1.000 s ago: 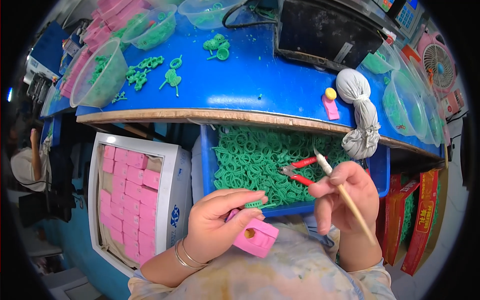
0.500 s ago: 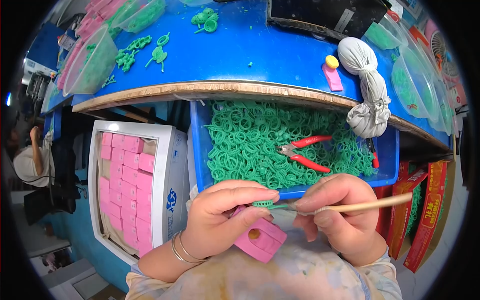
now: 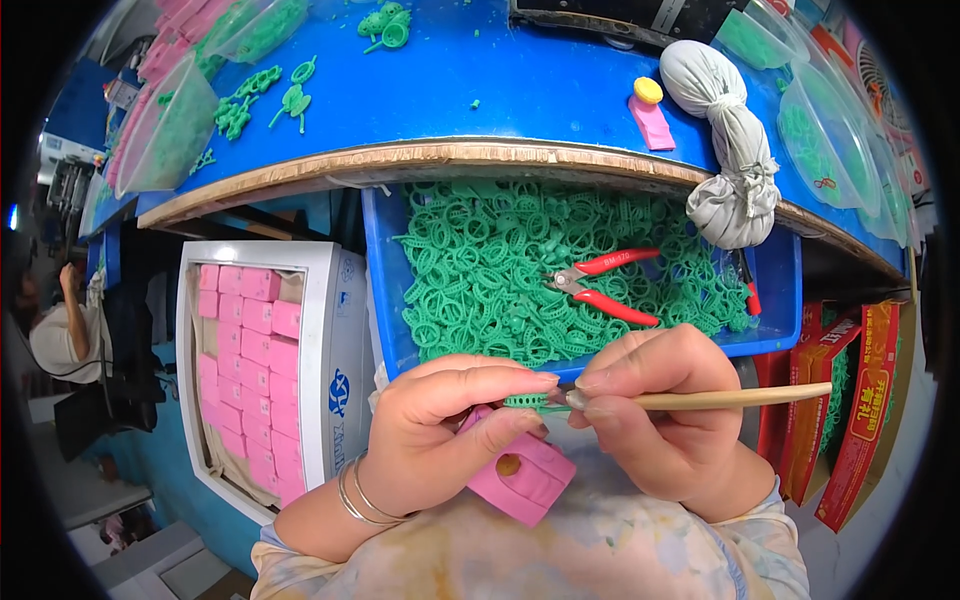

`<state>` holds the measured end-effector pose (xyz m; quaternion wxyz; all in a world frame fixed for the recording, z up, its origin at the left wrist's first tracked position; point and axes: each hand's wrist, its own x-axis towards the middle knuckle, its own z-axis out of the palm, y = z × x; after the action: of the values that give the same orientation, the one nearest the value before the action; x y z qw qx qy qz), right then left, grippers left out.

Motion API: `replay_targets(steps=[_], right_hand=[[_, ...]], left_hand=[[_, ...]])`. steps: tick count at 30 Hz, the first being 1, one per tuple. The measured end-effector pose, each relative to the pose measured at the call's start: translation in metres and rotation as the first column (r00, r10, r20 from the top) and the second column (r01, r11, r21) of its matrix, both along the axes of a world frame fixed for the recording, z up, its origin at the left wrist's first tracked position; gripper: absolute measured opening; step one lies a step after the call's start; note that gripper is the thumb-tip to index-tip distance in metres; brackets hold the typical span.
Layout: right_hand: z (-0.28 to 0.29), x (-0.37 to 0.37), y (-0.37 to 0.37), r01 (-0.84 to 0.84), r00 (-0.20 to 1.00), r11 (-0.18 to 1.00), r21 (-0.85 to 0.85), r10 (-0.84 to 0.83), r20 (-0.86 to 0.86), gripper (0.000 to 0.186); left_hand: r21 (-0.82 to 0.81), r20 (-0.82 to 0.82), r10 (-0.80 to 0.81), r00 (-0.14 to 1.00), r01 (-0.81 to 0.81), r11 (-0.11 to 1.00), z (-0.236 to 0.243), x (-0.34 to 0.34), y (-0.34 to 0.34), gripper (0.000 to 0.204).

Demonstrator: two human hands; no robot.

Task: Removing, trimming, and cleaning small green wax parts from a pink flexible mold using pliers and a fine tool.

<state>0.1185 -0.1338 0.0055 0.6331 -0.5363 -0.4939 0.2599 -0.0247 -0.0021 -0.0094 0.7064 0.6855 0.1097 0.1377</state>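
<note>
Between the thumb and fingers of my left hand [image 3: 420,425] is a small green ring [image 3: 524,401] with a row of holes along its band. The same hand grips a pink block [image 3: 527,482] with a round recess, below the ring. My right hand [image 3: 670,415] pinches a slim tool with a pale wooden handle [image 3: 765,396], pointing left; its tip is close to the ring, and I cannot tell whether it touches. Just beyond my hands, a blue bin [image 3: 385,290] holds many green rings [image 3: 470,270], with red-handled cutters [image 3: 600,288] lying open on top.
A blue bench [image 3: 420,110] with a wooden edge overhangs the bin. On it lie a tied grey cloth bag [image 3: 725,130], a pink piece with a yellow knob [image 3: 650,115] and clear tubs [image 3: 165,135]. A white box [image 3: 345,300] of pink blocks stands left, red cartons [image 3: 860,420] right.
My right hand has shifted slightly left and up, bringing the tool closer to the ring. The bench and bin sit a little higher and further left in view. My left hand keeps its hold.
</note>
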Motion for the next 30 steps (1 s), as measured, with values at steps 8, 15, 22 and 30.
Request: replay_targets(steps=[8,15,22,30], right_hand=[[-0.005,-0.01,0.004,0.125,0.991,0.992,0.016,-0.124,-0.045,0.011],[-0.002,-0.005,-0.003,-0.066,0.99,0.997,-0.035,0.061,-0.127,0.027],[-0.002,-0.007,-0.001,-0.073,0.997,0.995,-0.065,0.074,0.008,0.034],[0.0,-0.012,-0.001,0.109,0.971,0.994,-0.019,-0.102,0.217,0.034]], left_hand=[[0.117,0.018,0.024,1.0,-0.026,0.993,-0.002,0.001,0.0,0.023],[0.153,0.025,0.017,1.0,-0.021,0.988,0.003,0.002,0.0,0.024],[0.281,0.021,0.041,0.999,-0.045,0.959,0.003,0.001,0.001,0.027],[0.382,0.022,0.055,0.998,-0.059,0.922,0.005,0.0,-0.001,0.028]])
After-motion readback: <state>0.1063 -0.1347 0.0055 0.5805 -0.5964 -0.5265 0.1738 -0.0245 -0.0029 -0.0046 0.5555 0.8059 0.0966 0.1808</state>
